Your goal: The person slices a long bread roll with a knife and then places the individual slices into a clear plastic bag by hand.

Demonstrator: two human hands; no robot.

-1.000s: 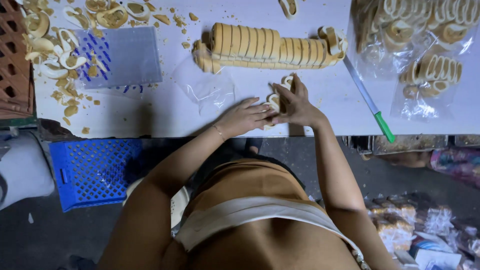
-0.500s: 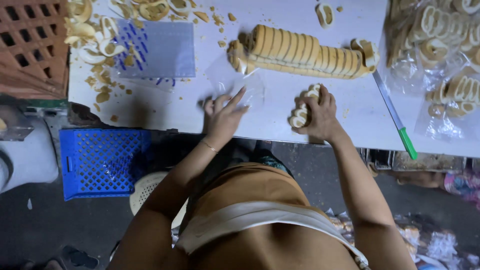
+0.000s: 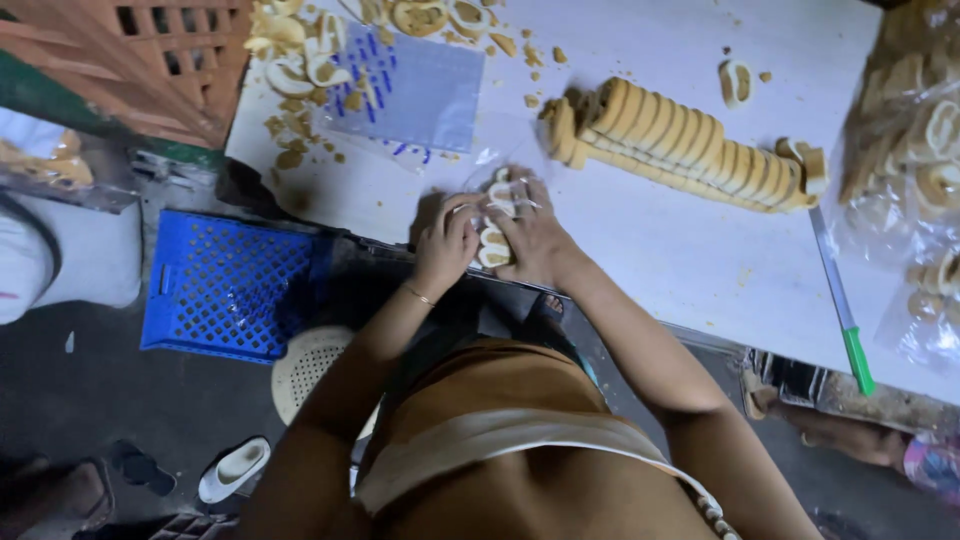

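Observation:
My left hand (image 3: 446, 245) and my right hand (image 3: 532, 235) meet at the near edge of the white table (image 3: 640, 240). Between them they grip a short stack of ring-shaped biscuits (image 3: 493, 228), pale with tan centres, inside a thin clear plastic bag (image 3: 490, 160) whose open end lies on the table. My left wrist wears a thin bracelet. A long row of the same biscuits (image 3: 680, 145) lies on its side further back on the table, apart from my hands.
Broken biscuit pieces (image 3: 300, 70) lie around a clear sheet with blue print (image 3: 415, 95) at the back left. Filled clear bags (image 3: 915, 150) sit at the right. A green-handled knife (image 3: 842, 320) lies near the right edge. A blue crate (image 3: 225, 290) stands on the floor.
My hands were apart, the left flat on the table and the right holding biscuits. Now both close together on the stack inside the bag.

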